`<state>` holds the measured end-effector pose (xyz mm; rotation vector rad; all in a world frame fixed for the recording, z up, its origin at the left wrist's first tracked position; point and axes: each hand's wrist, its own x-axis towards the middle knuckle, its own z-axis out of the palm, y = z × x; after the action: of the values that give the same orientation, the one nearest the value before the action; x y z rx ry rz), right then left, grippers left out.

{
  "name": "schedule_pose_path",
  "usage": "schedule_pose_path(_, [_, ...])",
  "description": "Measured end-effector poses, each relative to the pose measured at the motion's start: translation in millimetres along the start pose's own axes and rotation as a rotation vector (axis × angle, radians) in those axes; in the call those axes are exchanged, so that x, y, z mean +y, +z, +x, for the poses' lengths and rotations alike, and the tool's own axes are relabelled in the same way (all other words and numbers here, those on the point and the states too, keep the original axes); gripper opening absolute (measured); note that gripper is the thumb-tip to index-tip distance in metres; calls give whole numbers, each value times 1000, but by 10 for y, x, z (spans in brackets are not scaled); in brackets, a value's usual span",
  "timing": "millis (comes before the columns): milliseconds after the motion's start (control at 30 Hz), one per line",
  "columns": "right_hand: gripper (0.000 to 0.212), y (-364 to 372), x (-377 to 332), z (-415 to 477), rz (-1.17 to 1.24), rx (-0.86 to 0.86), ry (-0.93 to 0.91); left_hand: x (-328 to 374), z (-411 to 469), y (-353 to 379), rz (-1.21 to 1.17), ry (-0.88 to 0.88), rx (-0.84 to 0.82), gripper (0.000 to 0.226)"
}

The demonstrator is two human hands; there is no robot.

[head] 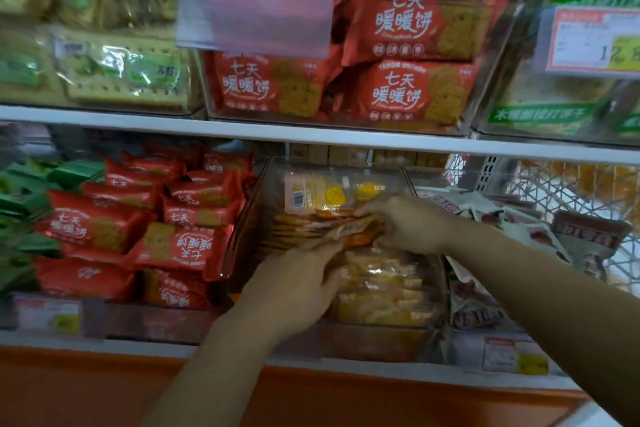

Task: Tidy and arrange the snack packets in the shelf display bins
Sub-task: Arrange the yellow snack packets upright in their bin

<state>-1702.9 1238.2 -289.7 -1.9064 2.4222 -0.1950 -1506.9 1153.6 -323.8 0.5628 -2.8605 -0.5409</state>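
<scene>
Both hands reach into the clear plastic bin [263, 184] in the middle of the lower shelf. Between them is a bundle of orange-yellow snack packets [322, 229], stacked on edge. My left hand [294, 284] grips the bundle from the near left side, and my right hand [408, 222] grips it from the right, fingers curled over the top. One yellow packet with a barcode [311, 194] stands behind the bundle. More yellow packets [381, 291] lie in the front of the same bin, partly hidden by my left hand.
Red biscuit packets [138, 229] fill the bin to the left, green packets [20, 218] beyond them. A bin of brown-and-white packets [485, 302] sits to the right. The upper shelf [311, 135] carries bins of red packets [408, 21] close overhead. A wire basket [571, 191] stands far right.
</scene>
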Motion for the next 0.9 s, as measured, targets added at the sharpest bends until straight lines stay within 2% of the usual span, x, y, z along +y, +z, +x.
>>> schedule_pose_path(133, [31,61,30,174,28,-10,-31,-60,12,-18,-30,4,-41,42])
schedule_pose_path(300, [21,73,10,119,96,157,-41,-113,4,-45,-136,-26,-41,44])
schedule_pose_path(400, [17,-7,-85,-64,163,306,6,-133,-6,-75,-272,-81,78,45])
schedule_pose_path(500, [14,-112,-248,-307,403,385,48,-168,-29,-163,-373,-133,285,48])
schedule_pose_path(567, [15,-153,-357,-448,513,413,44,-166,-48,-220,-522,-109,325,53])
schedule_pose_path(667, [23,-191,-499,-600,642,478,38,-67,-90,-267,-815,18,264,39])
schedule_pose_path(800, [18,-220,-644,-718,791,478,59,38,-137,-265,-878,44,347,21])
schedule_pose_path(900, [19,-225,-729,-784,965,431,74,77,-166,-260,-959,44,343,15])
